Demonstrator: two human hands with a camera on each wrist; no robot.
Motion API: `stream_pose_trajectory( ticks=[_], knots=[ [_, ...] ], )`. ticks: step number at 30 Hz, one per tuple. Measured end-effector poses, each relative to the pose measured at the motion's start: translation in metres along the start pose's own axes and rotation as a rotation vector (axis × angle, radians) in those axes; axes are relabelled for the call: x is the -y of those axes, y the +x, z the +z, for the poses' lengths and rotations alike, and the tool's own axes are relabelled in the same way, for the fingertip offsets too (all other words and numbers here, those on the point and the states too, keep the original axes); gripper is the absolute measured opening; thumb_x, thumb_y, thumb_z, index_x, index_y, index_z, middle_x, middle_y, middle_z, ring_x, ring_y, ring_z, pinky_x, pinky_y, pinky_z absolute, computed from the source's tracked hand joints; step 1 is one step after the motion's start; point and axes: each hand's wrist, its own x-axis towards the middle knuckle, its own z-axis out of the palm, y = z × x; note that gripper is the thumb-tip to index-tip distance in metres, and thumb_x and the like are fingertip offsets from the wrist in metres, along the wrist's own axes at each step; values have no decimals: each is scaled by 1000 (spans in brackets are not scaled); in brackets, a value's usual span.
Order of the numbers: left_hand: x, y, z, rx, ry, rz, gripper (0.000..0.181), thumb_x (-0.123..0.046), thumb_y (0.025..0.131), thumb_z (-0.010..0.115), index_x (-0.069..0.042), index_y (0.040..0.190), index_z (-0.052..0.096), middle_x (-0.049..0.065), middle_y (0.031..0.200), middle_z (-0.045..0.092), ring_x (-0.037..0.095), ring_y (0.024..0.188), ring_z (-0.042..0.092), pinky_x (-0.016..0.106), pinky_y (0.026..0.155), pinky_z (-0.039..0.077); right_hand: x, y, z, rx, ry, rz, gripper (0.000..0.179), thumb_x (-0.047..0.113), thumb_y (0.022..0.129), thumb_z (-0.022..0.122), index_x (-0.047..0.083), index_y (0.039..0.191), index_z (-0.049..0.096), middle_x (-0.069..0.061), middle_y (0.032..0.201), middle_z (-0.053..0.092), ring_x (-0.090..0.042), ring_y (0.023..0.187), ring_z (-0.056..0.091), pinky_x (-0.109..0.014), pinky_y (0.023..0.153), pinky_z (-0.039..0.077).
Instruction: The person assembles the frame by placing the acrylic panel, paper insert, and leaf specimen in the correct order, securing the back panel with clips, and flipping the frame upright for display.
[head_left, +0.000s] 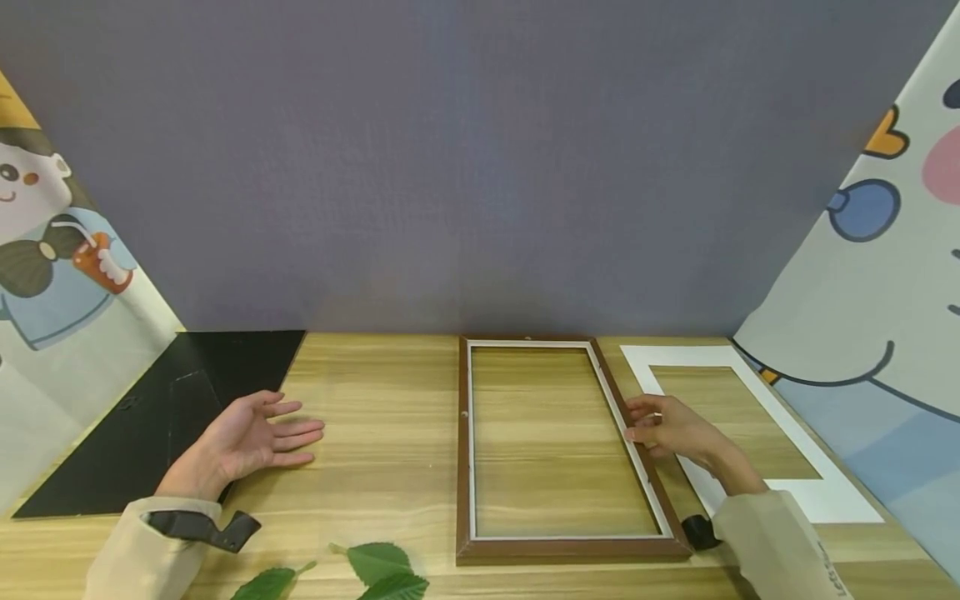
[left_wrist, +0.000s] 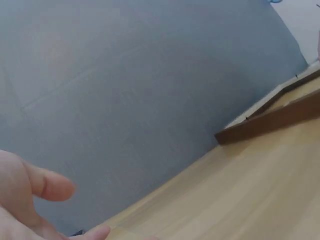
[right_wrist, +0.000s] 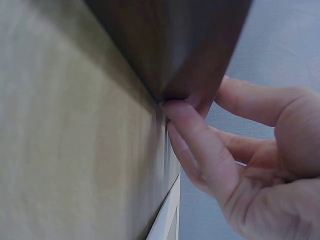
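Beige sleeves point(head_left: 783, 546) come nearest us; our left hand point(head_left: 251, 437) is spread near the black panel point(head_left: 112, 450), while our right hand point(head_left: 678, 429) pinches the brown frame point(head_left: 570, 549) by its right side. It lies on our desk point(head_left: 390, 475), white mat point(head_left: 832, 500) rightward, green leaves point(head_left: 378, 562) leftward.

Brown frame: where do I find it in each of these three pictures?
Head: the brown frame is in the lower half, just right of centre, with the right hand at its right side.
Left wrist: at the right edge, partly cut off.
Right wrist: at the top middle, close up and dark, held by the fingers.
Shared landmark: the wooden tabletop.
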Motion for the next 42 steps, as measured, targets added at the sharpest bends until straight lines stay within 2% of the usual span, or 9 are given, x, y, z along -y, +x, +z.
stream_pose_trajectory(
  ticks=[4,6,7,13,19,26,32,37,42],
  knots=[
    [7,5,6,-131,242,58,67,-25,104,33,7,148,-6,39,134,38,16,104,61,45,94,51,0,2,0,3,-2,-6,63,13,90,66,-16,135,33,-35,129,42,-27,101,58,-41,73,57],
    [10,6,13,-182,380,86,67,-19,102,38,11,147,-1,42,145,21,14,106,60,41,92,53,0,2,0,4,-6,-7,63,13,90,65,-16,135,33,-35,129,42,-26,101,58,-41,73,57],
    [10,7,18,-198,426,95,67,-15,102,40,12,147,-1,41,146,19,14,107,60,39,91,54,0,1,0,3,-7,-7,62,13,90,65,-16,135,33,-35,129,42,-26,101,58,-41,73,57],
    [13,8,42,-288,604,136,69,-11,97,52,12,146,9,39,141,29,20,107,61,31,85,55,-1,-1,-2,3,-1,-3,63,13,90,65,-17,135,32,-35,129,41,-29,104,57,-42,75,57],
    [20,15,57,-372,850,167,75,-14,90,64,12,144,18,40,140,30,50,124,41,48,95,48,0,-1,-3,2,-2,-2,64,14,90,66,-16,135,32,-35,129,41,-27,101,57,-41,74,57],
    [29,21,66,-362,1017,227,91,-12,77,79,12,143,21,42,143,22,58,130,27,61,103,35,1,-1,-3,-5,8,12,64,14,89,66,-15,136,33,-33,130,41,-24,99,58,-40,75,56],
    [35,20,72,-395,1153,246,106,-16,63,88,8,143,24,41,137,28,57,122,36,62,99,38,1,-2,-3,2,1,8,63,14,90,65,-15,136,33,-34,130,41,-27,101,58,-41,75,56],
    [36,16,70,-425,1194,240,103,-12,63,87,6,144,26,39,136,29,55,121,36,64,98,37,0,-3,-3,12,3,-2,63,13,90,65,-16,135,32,-35,130,41,-27,102,58,-41,75,56],
    [34,13,60,-455,1245,278,92,-10,70,83,11,140,28,40,131,35,54,115,43,60,91,44,1,-3,-2,11,7,-3,62,13,90,65,-16,135,33,-34,129,42,-26,101,57,-40,74,56]
  ],
)
